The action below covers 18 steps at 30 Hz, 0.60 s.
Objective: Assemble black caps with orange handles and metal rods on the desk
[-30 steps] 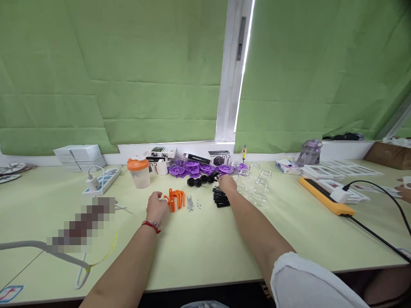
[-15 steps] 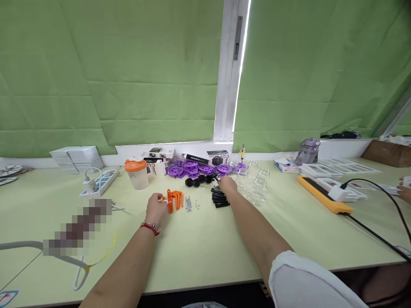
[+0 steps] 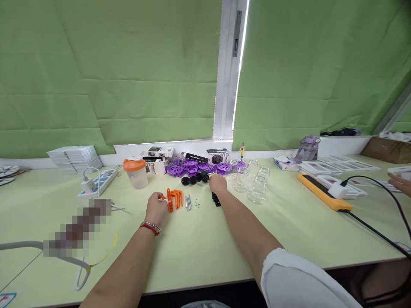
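Observation:
My left hand (image 3: 156,207) rests on the table with its fingers curled against a cluster of orange plastic pieces (image 3: 175,199). My right hand (image 3: 217,184) reaches farther out, its fingers closed at a row of black round parts (image 3: 192,179). A stack of black flat pieces (image 3: 215,198) lies partly under my right wrist. Behind the black parts sits a heap of purple wheel-like discs (image 3: 192,167). Small metal screws (image 3: 189,202) lie just right of the orange pieces.
Clear glass jars (image 3: 255,183) stand right of my hand. An orange-lidded cup (image 3: 136,173), a power strip (image 3: 96,182), small boxes (image 3: 160,152), a yellow bar (image 3: 323,191) with a black cable and another person's hand (image 3: 400,182) at the far right.
My right hand has slid left from the black flat pieces to the black round parts. My left hand has stayed at the orange pieces.

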Available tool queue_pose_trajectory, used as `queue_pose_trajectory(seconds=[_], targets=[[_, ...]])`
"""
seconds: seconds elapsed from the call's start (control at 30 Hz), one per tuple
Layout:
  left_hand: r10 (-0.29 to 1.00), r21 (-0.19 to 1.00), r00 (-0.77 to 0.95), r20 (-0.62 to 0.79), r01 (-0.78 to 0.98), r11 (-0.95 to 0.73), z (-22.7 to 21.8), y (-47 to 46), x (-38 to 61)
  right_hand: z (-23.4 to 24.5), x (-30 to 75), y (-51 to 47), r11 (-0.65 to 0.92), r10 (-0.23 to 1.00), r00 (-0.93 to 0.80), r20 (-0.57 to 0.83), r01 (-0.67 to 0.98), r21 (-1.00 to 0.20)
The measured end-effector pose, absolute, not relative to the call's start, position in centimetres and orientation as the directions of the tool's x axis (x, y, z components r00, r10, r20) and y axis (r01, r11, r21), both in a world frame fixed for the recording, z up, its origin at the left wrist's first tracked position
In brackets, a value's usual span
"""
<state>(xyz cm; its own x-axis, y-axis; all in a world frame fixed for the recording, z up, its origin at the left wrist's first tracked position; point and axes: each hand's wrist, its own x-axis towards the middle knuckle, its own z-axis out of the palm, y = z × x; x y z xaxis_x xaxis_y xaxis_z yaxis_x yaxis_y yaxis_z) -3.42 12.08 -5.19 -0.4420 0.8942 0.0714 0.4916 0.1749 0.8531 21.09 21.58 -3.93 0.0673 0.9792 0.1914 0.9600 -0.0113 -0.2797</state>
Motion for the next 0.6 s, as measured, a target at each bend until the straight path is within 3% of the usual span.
queue_pose_trajectory(seconds=[0.6], targets=[[0.895,0.852,-0.442,0.059,0.489,0.185,-4.7,11.8,-3.1,-4.0,21.6,21.6,-0.01,0.98,0.07,0.186,0.952,-0.307]])
